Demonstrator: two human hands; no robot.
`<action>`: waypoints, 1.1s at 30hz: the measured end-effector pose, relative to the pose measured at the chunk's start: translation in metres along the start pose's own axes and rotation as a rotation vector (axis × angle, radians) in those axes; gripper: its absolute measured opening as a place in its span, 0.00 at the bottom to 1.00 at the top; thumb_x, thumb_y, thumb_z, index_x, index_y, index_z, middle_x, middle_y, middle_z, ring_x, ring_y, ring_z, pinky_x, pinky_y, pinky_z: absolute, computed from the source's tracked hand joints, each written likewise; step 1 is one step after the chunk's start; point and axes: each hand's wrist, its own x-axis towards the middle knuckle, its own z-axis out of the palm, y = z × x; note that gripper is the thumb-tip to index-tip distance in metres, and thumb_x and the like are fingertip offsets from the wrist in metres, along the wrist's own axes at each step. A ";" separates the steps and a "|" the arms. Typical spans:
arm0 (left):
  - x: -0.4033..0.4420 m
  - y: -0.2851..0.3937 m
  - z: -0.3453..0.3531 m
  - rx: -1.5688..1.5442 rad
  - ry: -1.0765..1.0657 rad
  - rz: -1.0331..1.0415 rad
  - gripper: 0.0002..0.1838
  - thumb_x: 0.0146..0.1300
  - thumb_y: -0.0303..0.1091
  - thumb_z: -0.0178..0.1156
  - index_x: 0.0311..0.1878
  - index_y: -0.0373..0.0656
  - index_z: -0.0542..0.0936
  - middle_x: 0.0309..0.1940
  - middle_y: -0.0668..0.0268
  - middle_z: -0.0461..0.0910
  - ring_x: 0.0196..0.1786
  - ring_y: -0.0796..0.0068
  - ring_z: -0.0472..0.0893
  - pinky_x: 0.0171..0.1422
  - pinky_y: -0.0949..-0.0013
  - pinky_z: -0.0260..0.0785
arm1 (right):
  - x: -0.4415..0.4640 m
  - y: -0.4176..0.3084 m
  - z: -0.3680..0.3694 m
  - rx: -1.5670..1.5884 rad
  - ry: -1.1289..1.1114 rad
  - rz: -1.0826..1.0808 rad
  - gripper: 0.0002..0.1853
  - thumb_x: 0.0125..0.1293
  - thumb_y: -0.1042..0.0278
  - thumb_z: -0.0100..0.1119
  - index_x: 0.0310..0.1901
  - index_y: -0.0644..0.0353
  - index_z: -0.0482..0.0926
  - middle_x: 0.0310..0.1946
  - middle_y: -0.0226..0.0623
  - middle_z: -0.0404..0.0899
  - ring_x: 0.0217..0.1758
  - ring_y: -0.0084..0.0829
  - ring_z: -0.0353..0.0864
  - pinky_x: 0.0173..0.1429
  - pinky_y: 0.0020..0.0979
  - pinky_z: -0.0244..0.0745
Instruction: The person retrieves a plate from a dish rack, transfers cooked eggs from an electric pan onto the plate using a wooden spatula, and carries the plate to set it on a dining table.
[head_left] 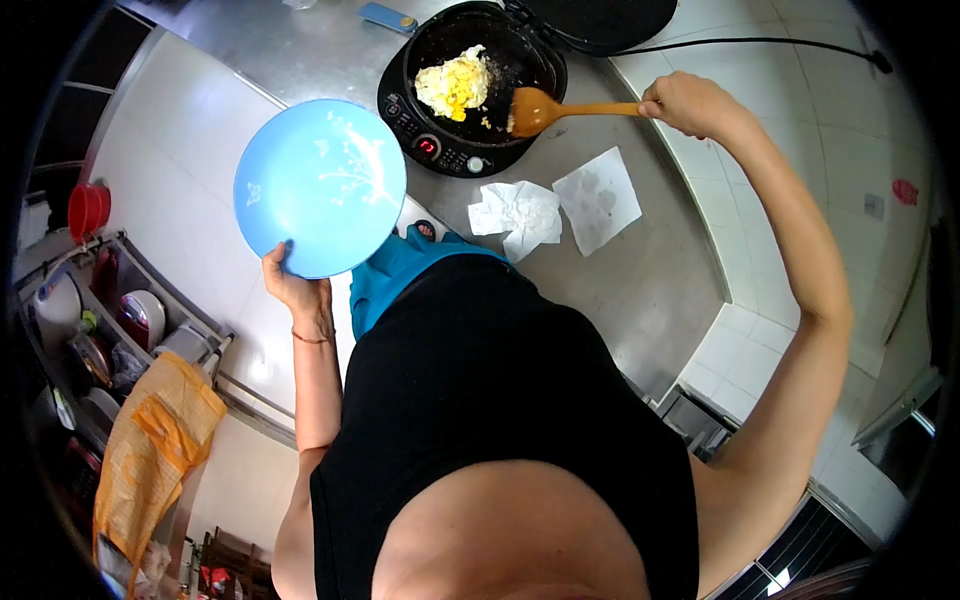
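Note:
My left hand (295, 285) grips the near rim of a light blue plate (290, 190) with a white branch and butterfly pattern; nothing lies on it. My right hand (688, 104) is closed round the handle end of a wooden spatula (537, 112). The spatula's blade rests inside the right side of a black electric pan (520, 60). Cooked egg (455, 84), yellow and white, sits in the pan left of the blade, with small crumbs near it. A red digit glows on the pan's control panel (428, 146).
The pan's black lid (600, 18) stands open behind it, with a black cord (760, 41) running right. A crumpled paper towel (518, 215) and a stained flat one (598, 200) lie on the steel counter (640, 310). At left is a dish rack (140, 310) with an orange cloth (160, 430).

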 end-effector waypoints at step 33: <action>0.001 -0.004 -0.008 -0.044 0.033 0.004 0.18 0.50 0.35 0.49 0.44 0.36 0.70 0.41 0.61 0.71 0.47 0.65 0.71 0.52 0.64 0.65 | 0.069 -0.091 -0.082 -0.654 0.251 -0.185 0.12 0.54 0.66 0.49 0.36 0.56 0.82 0.37 0.39 0.80 0.41 0.33 0.80 0.38 0.34 0.73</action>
